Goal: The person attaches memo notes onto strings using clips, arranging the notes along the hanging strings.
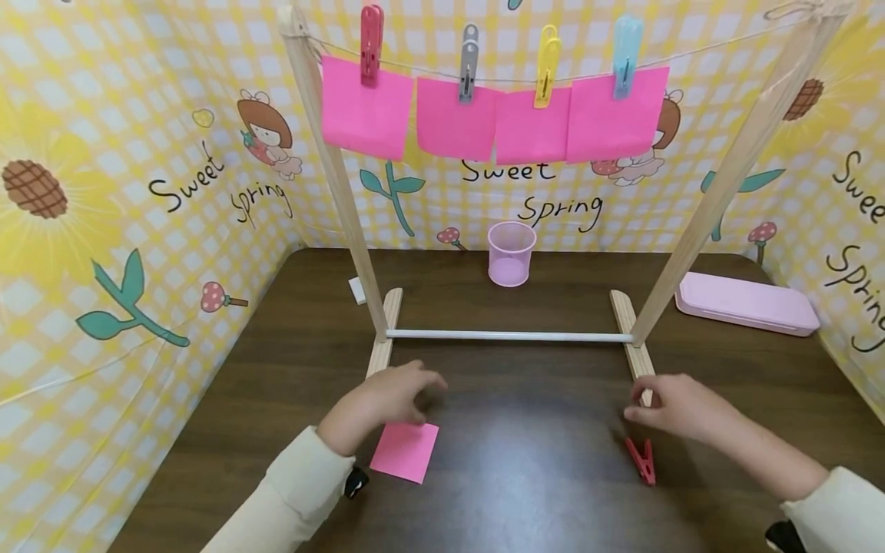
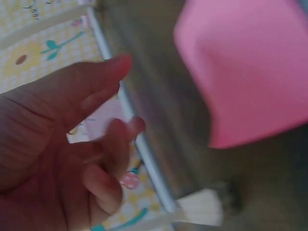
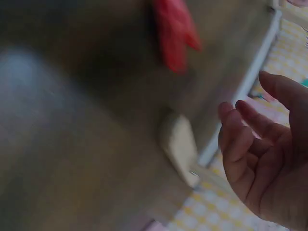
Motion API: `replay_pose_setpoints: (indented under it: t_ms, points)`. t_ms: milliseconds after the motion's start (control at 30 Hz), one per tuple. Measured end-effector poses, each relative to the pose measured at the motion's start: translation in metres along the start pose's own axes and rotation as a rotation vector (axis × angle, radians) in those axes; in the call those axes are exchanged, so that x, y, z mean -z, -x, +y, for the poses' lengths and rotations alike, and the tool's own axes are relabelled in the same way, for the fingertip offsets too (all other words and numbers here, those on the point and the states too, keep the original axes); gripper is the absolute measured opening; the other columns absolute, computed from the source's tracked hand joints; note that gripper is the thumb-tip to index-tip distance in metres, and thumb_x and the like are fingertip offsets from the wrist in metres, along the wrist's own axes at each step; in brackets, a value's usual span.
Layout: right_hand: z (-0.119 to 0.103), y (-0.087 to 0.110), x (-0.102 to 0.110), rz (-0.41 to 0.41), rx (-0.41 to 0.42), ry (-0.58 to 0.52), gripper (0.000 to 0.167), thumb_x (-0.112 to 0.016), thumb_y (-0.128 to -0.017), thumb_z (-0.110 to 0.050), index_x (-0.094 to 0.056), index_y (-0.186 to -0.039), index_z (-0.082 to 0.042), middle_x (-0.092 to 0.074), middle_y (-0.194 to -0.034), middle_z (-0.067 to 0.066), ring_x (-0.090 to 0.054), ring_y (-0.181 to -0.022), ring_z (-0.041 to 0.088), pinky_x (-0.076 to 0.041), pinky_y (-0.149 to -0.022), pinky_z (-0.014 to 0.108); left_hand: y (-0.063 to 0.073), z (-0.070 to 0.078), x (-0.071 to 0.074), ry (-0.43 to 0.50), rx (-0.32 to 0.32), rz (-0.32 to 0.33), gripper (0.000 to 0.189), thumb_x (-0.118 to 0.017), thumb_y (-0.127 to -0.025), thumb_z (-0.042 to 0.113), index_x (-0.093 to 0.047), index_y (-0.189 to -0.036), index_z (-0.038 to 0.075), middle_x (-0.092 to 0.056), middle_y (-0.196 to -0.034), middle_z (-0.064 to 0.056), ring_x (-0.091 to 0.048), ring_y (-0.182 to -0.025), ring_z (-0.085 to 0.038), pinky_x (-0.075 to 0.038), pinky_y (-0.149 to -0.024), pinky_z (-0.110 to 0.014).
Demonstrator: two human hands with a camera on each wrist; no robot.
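My left hand [image 1: 396, 395], fingers loosely bent and holding nothing, hovers just beyond a pink paper square [image 1: 406, 452] on the table. In the left wrist view the same paper [image 2: 250, 72] appears blurred, apart from the fingertips. Over on the right, a red clothespin [image 1: 643, 461] lies on the table. Behind it hangs my right hand [image 1: 681, 405], fingers curved with a gap to the thumb and nothing between them. The right wrist view shows that clothespin [image 3: 174, 36] clear of the fingers.
A wooden frame [image 1: 349, 223] holds a string where red [image 1: 371, 46], grey [image 1: 469, 65], yellow [image 1: 546, 67] and light blue clothespins [image 1: 628, 57] clip pink papers [image 1: 456, 123]. A white bar [image 1: 508, 336] joins its feet. Behind stand a pink cup [image 1: 510, 265] and a pink case [image 1: 747, 305].
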State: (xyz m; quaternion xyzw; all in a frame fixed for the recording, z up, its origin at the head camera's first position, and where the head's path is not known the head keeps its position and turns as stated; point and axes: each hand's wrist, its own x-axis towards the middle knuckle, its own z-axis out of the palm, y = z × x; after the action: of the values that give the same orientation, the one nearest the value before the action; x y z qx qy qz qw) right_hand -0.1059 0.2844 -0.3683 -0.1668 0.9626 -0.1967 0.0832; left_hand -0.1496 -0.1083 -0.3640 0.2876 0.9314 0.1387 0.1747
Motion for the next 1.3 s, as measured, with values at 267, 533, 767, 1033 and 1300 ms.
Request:
replay_pose_setpoints:
  t_ms: [267,533,767,1033,1300]
  points:
    - [0.001,0.011,-0.041,-0.07,-0.152,-0.016,0.038,-0.074,-0.074,-0.042,-0.059,-0.092,-0.012,-0.052,-0.065,-0.004,-0.046,-0.057,0.013,-0.038,-0.05,0.032,0.018,-0.013,-0.03,-0.053,0.085,-0.001,0.056,-0.086,-0.055,0.009,-0.062,-0.105,0.017,-0.049,-0.092,-0.001,-0.054,-0.076,-0.022,-0.045,-0.063,-0.038]
    - [-0.004,0.012,-0.049,-0.055,-0.139,-0.04,0.029,-0.077,-0.073,-0.023,-0.058,-0.09,-0.01,-0.049,-0.054,-0.007,-0.046,-0.054,0.01,-0.041,-0.054,0.032,0.016,-0.018,-0.037,-0.007,0.086,0.059,0.032,-0.079,-0.064,0.002,-0.058,-0.087,0.01,-0.056,-0.08,-0.004,-0.052,-0.072,-0.02,-0.045,-0.063,-0.038]
    - [-0.004,0.013,-0.033,-0.088,-0.068,-0.066,0.026,-0.073,-0.079,-0.019,-0.06,-0.095,-0.005,-0.057,-0.062,-0.008,-0.054,-0.061,0.008,-0.046,-0.058,0.034,0.017,-0.02,-0.029,0.035,0.067,0.087,0.019,-0.067,-0.07,-0.005,-0.058,-0.063,0.01,-0.05,-0.062,0.002,-0.046,-0.058,-0.014,-0.04,-0.049,-0.03]
    - [-0.011,0.009,0.019,0.091,0.166,0.004,0.03,-0.067,-0.081,-0.004,-0.06,-0.107,0.008,-0.062,-0.077,-0.006,-0.059,-0.075,0.011,-0.049,-0.069,0.038,-0.01,0.008,0.017,0.22,-0.175,0.142,0.007,-0.067,-0.083,0.01,-0.064,-0.077,0.011,-0.058,-0.072,0.007,-0.05,-0.066,-0.008,-0.044,-0.06,-0.025]
    - [-0.047,-0.002,0.102,0.479,0.213,-0.007,0.028,-0.063,-0.082,0.007,-0.061,-0.109,0.001,-0.065,-0.08,0.004,-0.054,-0.072,-0.004,-0.043,-0.061,0.014,-0.062,0.081,0.07,0.525,-0.197,0.396,0.013,-0.068,-0.085,0.019,-0.069,-0.094,0.009,-0.066,-0.08,0.002,-0.054,-0.053,-0.012,-0.049,-0.048,-0.026]
